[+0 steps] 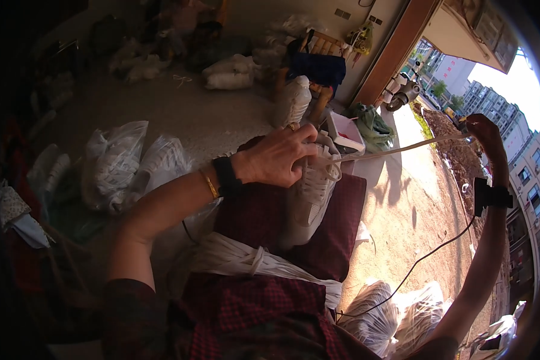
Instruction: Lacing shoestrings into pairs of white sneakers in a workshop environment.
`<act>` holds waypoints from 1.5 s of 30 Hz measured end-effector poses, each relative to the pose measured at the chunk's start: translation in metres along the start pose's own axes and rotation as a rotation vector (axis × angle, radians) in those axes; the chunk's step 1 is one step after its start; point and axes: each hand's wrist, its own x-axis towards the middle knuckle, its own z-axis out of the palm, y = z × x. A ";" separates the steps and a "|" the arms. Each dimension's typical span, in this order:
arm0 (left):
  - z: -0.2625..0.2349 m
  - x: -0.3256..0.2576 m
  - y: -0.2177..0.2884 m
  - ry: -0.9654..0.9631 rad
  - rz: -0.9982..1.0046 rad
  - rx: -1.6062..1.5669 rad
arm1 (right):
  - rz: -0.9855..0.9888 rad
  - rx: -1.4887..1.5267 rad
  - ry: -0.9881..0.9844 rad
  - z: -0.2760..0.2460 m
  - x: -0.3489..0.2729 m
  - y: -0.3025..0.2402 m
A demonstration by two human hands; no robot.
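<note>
A white lace-up sneaker (311, 204) rests on my lap, over a dark red checked apron (246, 219). My left hand (277, 157) is closed at the sneaker's upper end, its fingers bent against the laces and tongue; exactly what the fingertips pinch is partly hidden. From the eyelets a white shoelace (402, 148) runs taut to the upper right. Raised far out to the right, my right hand (485, 135) grips the end of that lace. Just beyond my left hand stands another white shoe (294, 102).
Clear plastic bags of white shoes (115, 165) lie on the floor at left, and more filled bags (372, 318) at lower right. A white box with a pinkish inside (346, 131) stands past the sneaker, near a wooden chair (327, 45). A black cable (426, 267) hangs from my right wrist.
</note>
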 end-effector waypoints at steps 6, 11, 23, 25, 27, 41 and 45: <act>-0.014 -0.017 -0.011 -0.080 -0.118 -0.082 | -0.265 0.249 0.001 0.188 -0.057 -0.176; -0.005 -0.004 -0.018 -0.087 -0.064 -0.270 | -0.449 0.182 -0.107 0.271 -0.076 -0.220; 0.000 -0.016 -0.023 0.016 -0.100 -0.177 | -0.357 0.448 -0.403 0.271 -0.061 -0.216; -0.003 -0.010 -0.016 0.022 -0.096 -0.178 | -0.373 0.447 -0.358 0.269 -0.063 -0.209; -0.007 -0.012 -0.011 0.101 -0.095 -0.178 | -0.416 0.448 -0.324 0.271 -0.063 -0.210; -0.002 -0.027 0.011 0.007 -0.043 -0.226 | -0.353 0.526 -0.331 0.283 -0.064 -0.206; -0.004 -0.040 0.021 0.128 -0.097 -0.292 | -0.356 0.492 -0.288 0.278 -0.062 -0.211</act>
